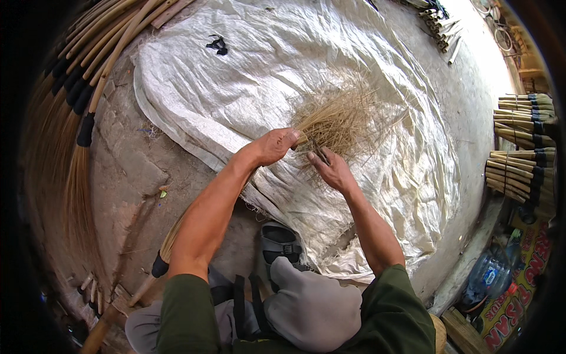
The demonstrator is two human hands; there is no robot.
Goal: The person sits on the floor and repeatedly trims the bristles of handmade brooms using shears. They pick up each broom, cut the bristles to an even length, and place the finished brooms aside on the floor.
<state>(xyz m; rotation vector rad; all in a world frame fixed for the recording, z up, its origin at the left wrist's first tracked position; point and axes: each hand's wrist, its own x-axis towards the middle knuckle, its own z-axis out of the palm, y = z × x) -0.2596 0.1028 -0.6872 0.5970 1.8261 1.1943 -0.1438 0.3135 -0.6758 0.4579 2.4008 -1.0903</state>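
Note:
A broom of dry tan grass [342,121] lies over a white woven plastic sheet [247,65], its bristle head fanned out away from me. My left hand [274,146] is closed around the bound neck of the grass bundle. My right hand [331,169] is just right of it, fingers pinched on a thin dark tool or strand at the base of the bristles; which one I cannot tell. The broom's stick runs back under my left forearm toward a black-capped end [159,265].
Finished brooms with cane sticks and black bindings [82,88] lean along the left. Bundled broom handles [525,147] are stacked at the right, above a clear water jug [486,277]. Short cut sticks [442,26] lie at the top. My sandalled foot [280,242] rests on the sheet's edge.

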